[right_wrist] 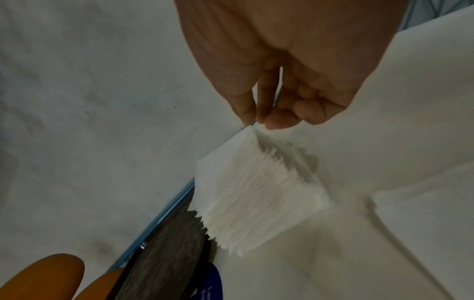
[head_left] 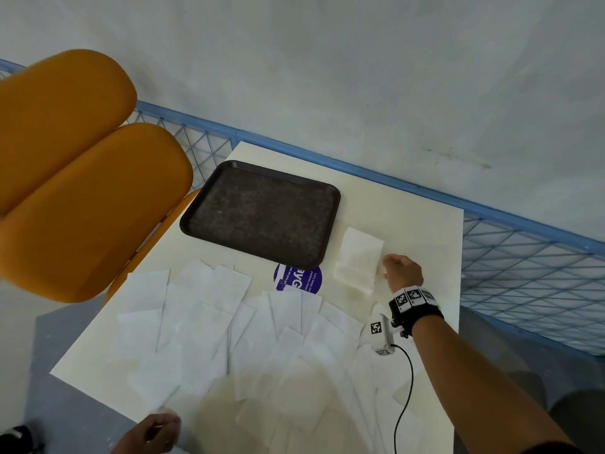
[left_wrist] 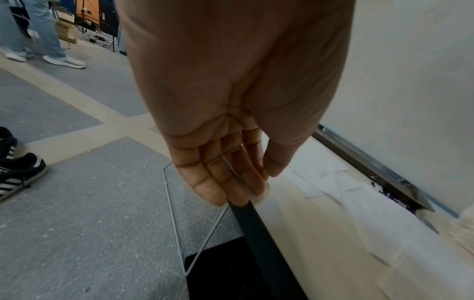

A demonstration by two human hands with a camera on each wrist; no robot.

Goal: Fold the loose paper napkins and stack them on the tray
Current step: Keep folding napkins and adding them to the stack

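Note:
The dark brown tray lies bare at the back of the cream table. Just right of it sits a stack of folded white napkins. My right hand is at the stack's right edge, thumb and forefinger pinching the corner of the top napkin. Several loose napkins cover the front of the table. My left hand is at the near left table edge, thumb and fingers pinching a loose napkin's corner.
Two orange chair cushions stand left of the table. A blue mesh railing runs behind and to the right. A round purple sticker is on the table below the tray. Shoes and another person's legs are on the floor.

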